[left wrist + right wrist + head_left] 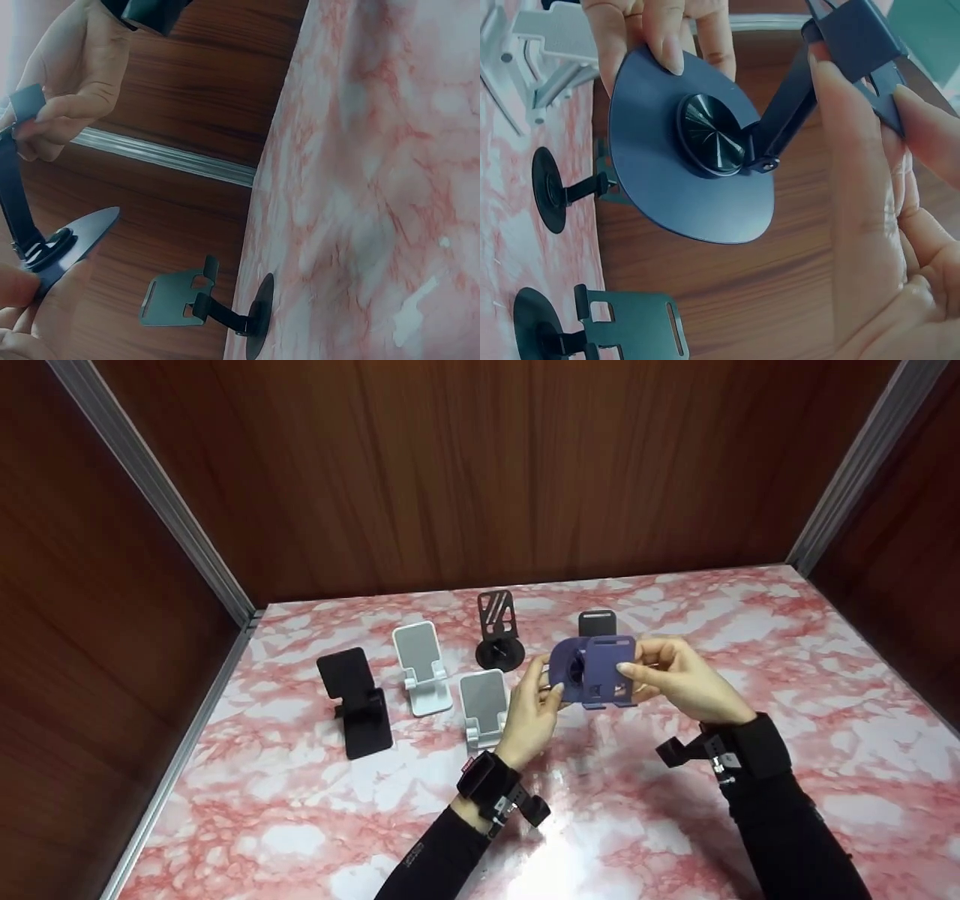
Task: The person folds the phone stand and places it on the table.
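Note:
Both hands hold a purple phone stand up over the table. Its round base plate is pinched at the edge by my left hand, fingers on one face and thumb on the other. My right hand grips the stand's phone rest, thumb on its front and fingers behind. In the right wrist view, a hinged arm runs at an angle from a dark round pivot on the base to the rest. The left wrist view shows the base tilted, off the table.
Other phone stands stand on the marbled red-white table: a black one at left, a white one, another white one by my left hand, a slotted black one, and a dark one behind the purple stand. Wood-grain panels enclose the table.

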`<state>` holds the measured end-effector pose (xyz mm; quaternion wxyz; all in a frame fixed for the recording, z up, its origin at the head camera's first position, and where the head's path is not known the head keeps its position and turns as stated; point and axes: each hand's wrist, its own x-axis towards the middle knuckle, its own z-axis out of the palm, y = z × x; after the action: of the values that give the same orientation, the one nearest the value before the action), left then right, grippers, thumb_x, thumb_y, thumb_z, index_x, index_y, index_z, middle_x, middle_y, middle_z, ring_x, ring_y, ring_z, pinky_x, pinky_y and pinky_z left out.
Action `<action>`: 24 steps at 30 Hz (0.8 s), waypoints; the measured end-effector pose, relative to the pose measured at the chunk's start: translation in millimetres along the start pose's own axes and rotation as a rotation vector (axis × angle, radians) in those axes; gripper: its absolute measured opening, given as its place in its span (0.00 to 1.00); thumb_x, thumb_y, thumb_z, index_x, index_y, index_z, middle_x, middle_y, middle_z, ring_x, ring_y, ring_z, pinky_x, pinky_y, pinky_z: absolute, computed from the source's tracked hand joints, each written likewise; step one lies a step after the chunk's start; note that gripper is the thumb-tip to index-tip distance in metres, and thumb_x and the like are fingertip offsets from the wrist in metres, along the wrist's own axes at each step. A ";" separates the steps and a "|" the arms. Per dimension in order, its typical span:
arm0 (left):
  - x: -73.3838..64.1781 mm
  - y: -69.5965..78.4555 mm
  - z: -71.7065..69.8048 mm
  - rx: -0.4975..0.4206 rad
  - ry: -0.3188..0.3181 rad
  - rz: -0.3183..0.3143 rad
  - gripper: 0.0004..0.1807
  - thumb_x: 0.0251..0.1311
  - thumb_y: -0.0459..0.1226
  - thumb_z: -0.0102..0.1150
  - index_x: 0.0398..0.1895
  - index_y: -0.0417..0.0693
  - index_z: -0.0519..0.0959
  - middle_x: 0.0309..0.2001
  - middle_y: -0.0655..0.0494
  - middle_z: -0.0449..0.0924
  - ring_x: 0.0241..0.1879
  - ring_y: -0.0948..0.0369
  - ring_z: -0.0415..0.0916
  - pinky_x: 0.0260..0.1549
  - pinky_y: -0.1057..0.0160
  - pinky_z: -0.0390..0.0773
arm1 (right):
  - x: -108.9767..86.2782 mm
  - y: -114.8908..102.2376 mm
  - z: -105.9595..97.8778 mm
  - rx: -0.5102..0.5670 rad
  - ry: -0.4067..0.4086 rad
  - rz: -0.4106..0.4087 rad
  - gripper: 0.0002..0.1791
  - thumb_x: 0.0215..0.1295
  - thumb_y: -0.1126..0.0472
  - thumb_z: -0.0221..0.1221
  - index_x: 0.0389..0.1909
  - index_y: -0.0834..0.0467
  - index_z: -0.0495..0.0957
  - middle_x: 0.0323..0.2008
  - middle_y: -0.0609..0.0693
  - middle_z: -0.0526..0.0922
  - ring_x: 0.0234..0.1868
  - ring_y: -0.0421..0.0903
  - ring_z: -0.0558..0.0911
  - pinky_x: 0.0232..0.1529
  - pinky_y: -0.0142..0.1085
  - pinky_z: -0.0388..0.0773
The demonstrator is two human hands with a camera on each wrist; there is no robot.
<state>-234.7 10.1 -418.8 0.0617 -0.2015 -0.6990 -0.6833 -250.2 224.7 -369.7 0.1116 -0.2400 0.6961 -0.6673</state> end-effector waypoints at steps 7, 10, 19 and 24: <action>3.3 -15.9 1.8 0.143 0.038 0.127 0.19 0.61 0.23 0.46 0.56 0.40 0.67 0.44 0.40 0.82 0.42 0.55 0.82 0.39 0.70 0.81 | 1.0 3.2 -4.3 0.053 -0.106 0.038 0.07 0.65 0.68 0.51 0.29 0.58 0.75 0.28 0.48 0.84 0.30 0.43 0.84 0.28 0.35 0.83; 3.2 -16.0 2.1 0.204 0.046 0.176 0.19 0.60 0.24 0.47 0.56 0.41 0.67 0.44 0.42 0.82 0.43 0.58 0.82 0.39 0.71 0.81 | 1.5 5.4 -6.6 0.106 -0.155 0.053 0.08 0.66 0.70 0.50 0.30 0.59 0.76 0.28 0.48 0.84 0.29 0.41 0.84 0.27 0.33 0.82; 2.3 -16.5 2.2 0.337 0.066 0.265 0.17 0.62 0.26 0.47 0.55 0.42 0.69 0.44 0.45 0.83 0.43 0.62 0.81 0.41 0.72 0.80 | 2.2 13.8 -13.5 0.228 -0.276 0.090 0.13 0.67 0.71 0.45 0.41 0.60 0.78 0.32 0.49 0.85 0.30 0.39 0.84 0.28 0.27 0.81; 3.0 -19.7 1.5 0.380 0.080 0.318 0.15 0.63 0.28 0.46 0.53 0.43 0.70 0.45 0.47 0.82 0.45 0.61 0.81 0.45 0.70 0.79 | 4.1 22.4 -14.1 0.309 -0.305 0.118 0.14 0.68 0.72 0.43 0.40 0.59 0.78 0.33 0.49 0.86 0.32 0.39 0.84 0.29 0.25 0.80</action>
<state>-244.3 12.4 -436.1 0.2328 -0.2664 -0.7715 -0.5288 -264.6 234.9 -389.8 0.2898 -0.2772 0.5737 -0.7142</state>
